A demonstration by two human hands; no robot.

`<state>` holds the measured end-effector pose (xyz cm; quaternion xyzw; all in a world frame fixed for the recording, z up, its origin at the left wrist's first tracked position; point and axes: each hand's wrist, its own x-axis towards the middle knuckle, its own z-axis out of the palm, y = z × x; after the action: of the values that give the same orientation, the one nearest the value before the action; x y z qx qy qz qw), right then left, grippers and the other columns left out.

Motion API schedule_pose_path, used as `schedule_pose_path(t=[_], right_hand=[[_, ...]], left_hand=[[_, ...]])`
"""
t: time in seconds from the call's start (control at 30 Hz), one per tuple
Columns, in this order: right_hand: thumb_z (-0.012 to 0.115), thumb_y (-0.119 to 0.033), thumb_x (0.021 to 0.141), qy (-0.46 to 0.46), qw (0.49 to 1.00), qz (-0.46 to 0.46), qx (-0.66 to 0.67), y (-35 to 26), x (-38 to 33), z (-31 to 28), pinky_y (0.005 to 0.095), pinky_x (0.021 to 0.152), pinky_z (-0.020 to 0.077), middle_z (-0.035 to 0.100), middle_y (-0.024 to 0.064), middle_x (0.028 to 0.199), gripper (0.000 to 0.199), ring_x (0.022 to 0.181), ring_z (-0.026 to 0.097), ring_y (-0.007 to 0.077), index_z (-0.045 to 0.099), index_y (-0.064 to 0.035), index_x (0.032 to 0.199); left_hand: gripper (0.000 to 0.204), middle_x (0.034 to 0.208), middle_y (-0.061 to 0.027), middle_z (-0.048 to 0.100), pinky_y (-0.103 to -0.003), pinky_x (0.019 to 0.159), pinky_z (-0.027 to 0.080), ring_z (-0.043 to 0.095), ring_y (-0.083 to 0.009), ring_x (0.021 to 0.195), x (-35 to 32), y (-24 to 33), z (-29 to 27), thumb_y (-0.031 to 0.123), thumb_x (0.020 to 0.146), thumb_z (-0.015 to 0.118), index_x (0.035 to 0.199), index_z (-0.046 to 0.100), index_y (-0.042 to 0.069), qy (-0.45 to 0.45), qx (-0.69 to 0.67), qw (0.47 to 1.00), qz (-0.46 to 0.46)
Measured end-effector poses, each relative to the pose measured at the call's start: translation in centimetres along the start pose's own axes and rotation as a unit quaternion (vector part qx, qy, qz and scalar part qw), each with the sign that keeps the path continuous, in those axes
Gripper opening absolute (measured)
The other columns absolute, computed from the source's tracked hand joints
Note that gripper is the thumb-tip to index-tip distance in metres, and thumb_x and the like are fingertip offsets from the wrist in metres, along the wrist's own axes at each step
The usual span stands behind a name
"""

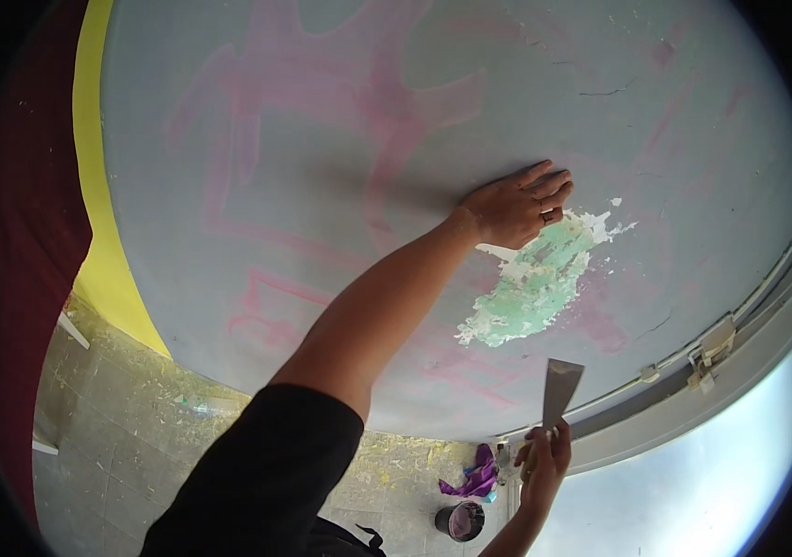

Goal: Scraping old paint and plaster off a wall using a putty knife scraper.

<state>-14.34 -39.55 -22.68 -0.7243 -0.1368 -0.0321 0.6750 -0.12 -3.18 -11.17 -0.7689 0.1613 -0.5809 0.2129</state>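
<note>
A grey wall with faded pink marks is bearing the left hand, lying flat with fingers together. Just below its fingertips a green scraped patch is showing. Lower down, the right hand is gripping a putty knife, blade up, clear of the wall.

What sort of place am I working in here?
Likely a room under renovation: a grey wall with peeled paint patch, a paint-spattered floor, a bucket, and a scraper in the right hand.
</note>
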Motion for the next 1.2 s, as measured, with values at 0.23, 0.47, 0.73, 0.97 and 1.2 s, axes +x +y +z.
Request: schedule_pose_path(t=[0.23,0.47,0.73,0.97,1.2], right_hand=[[0.061,-0.013,0.095,0.197,0.978,0.018,-0.066,2.4,-6.3,-10.0,0.0252,0.043,0.0382,0.059,0.0039,0.082,0.028,0.050,0.050,0.0101,0.057,-0.0049,0.122],[0.060,-0.012,0.095,0.286,0.954,0.063,-0.069,3.3,-11.7,-14.5,0.0254,0.043,0.0382,0.059,0.0045,0.080,0.029,0.048,0.047,0.0104,0.056,-0.0034,0.122],[0.060,-0.013,0.096,0.282,0.955,0.025,-0.088,0.8,-10.6,-11.3,0.0250,0.045,0.0386,0.059,0.0054,0.081,0.029,0.050,0.050,0.0088,0.057,-0.0034,0.123],[0.054,-0.016,0.101,0.290,0.955,0.025,-0.065,1.1,-9.7,-10.1,0.0238,0.046,0.0394,0.060,0.0056,0.087,0.028,0.053,0.052,0.0095,0.054,-0.0041,0.126],[0.050,-0.023,0.108,0.271,0.960,0.003,-0.063,2.4,-5.9,-7.2,0.0249,0.045,0.0389,0.061,0.0060,0.097,0.031,0.053,0.050,0.0094,0.049,-0.0081,0.135]], left_hand=[[0.039,0.137,-0.0177,0.054,-0.056,0.110,0.040,0.050,-0.0355,0.131,-13.4,10.4,1.5,0.009,0.082,0.064,0.120,0.060,0.003,0.050,-0.325,0.942,-0.066],[0.028,0.093,-0.0121,0.072,-0.047,0.076,0.055,0.071,-0.0316,0.088,-30.5,21.4,-2.5,0.010,0.090,0.055,0.117,0.062,0.012,-0.372,-0.511,0.738,-0.238],[0.020,0.100,-0.0117,0.075,-0.037,0.083,0.056,0.073,-0.0254,0.093,-23.2,21.8,-5.0,0.009,0.099,0.054,0.116,0.063,0.006,-0.210,-0.622,0.608,-0.448],[0.023,0.112,-0.0131,0.073,-0.038,0.092,0.054,0.070,-0.0273,0.107,-20.5,17.6,-6.5,0.005,0.095,0.058,0.116,0.065,0.004,-0.098,-0.571,0.691,-0.432],[0.032,0.135,-0.0135,0.063,-0.046,0.111,0.041,0.054,-0.0324,0.134,-20.0,13.8,-6.6,0.002,0.091,0.057,0.121,0.065,0.005,-0.072,-0.441,0.805,-0.392]])
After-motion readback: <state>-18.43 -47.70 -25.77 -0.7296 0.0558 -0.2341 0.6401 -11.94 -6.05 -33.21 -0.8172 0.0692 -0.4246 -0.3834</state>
